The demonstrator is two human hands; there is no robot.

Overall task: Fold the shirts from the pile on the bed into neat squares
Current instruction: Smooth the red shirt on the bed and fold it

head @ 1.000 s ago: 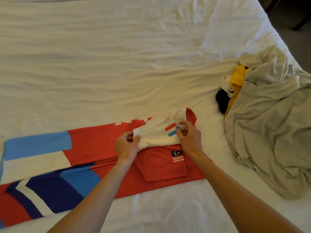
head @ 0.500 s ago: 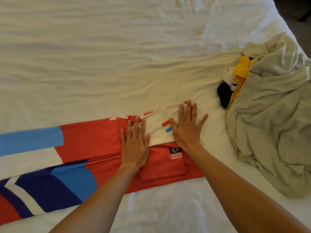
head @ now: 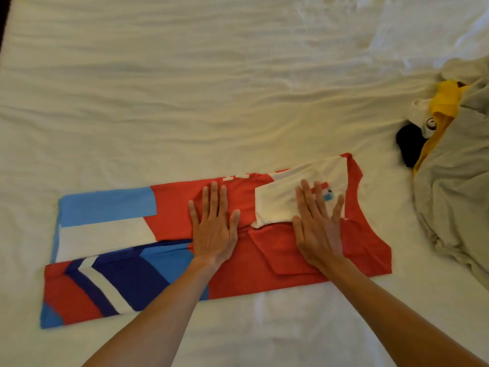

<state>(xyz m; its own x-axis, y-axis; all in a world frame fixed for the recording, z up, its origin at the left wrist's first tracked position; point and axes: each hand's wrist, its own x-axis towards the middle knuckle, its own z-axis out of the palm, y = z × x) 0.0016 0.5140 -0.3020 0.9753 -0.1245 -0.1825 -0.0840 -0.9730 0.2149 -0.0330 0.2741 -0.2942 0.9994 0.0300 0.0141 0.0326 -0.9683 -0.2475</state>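
A red shirt [head: 174,207] with blue, white and navy blocks lies on the bed as a long strip, its sides folded in. Its white sleeve [head: 280,205] is folded over the red upper part. My left hand [head: 213,229] lies flat with straight fingers on the red middle of the strip. My right hand [head: 318,226] presses flat on the white sleeve and the red fold below it. The pile of shirts [head: 457,181] sits at the right edge: a grey one on top, yellow and black cloth showing beneath.
The white bedsheet [head: 211,88] is wrinkled and stretches far behind and to the left of the shirt. A strip of sheet also runs in front of the shirt, under my forearms.
A second ago both hands pinched the white sleeve; they laid it down and flattened. Since half a second ago my left hand has slid left along the shirt, and the view has shifted left.
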